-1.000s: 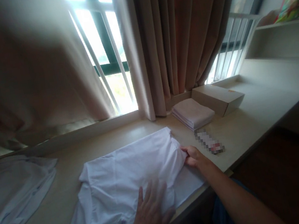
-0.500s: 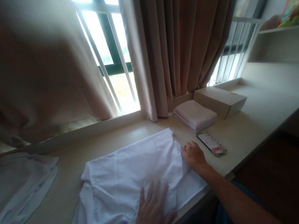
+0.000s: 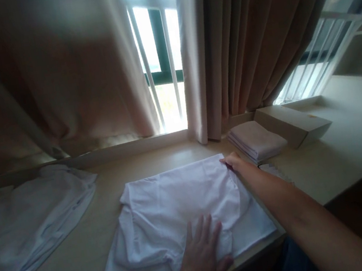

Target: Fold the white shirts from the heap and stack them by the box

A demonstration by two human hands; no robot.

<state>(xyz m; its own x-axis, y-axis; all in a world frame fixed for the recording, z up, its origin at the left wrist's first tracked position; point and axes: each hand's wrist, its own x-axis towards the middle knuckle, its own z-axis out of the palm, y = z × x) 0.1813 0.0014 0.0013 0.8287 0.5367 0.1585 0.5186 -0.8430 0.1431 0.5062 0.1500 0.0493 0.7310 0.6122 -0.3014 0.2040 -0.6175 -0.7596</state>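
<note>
A white garment [image 3: 177, 200], partly folded and wrinkled, lies on the pale tabletop [image 3: 63, 259]. My left hand [image 3: 202, 251] rests flat on its lower front part, fingers spread. At the garment's far right corner, my right hand [image 3: 232, 162] pinches the cloth edge between thumb and fingers. A lower layer of the same white cloth spreads out beneath, reaching the table's front edge.
More white clothing [image 3: 42, 217] lies in a loose pile at the left. Back right are a folded white stack [image 3: 257, 139], a box [image 3: 294, 122] and a partly hidden, pixelated phone [image 3: 276, 173]. Curtains [image 3: 223, 55] hang behind the table.
The view has turned left. My right hand has moved from the garment's right side up to its far corner and closed on it. My left hand stays spread on the cloth.
</note>
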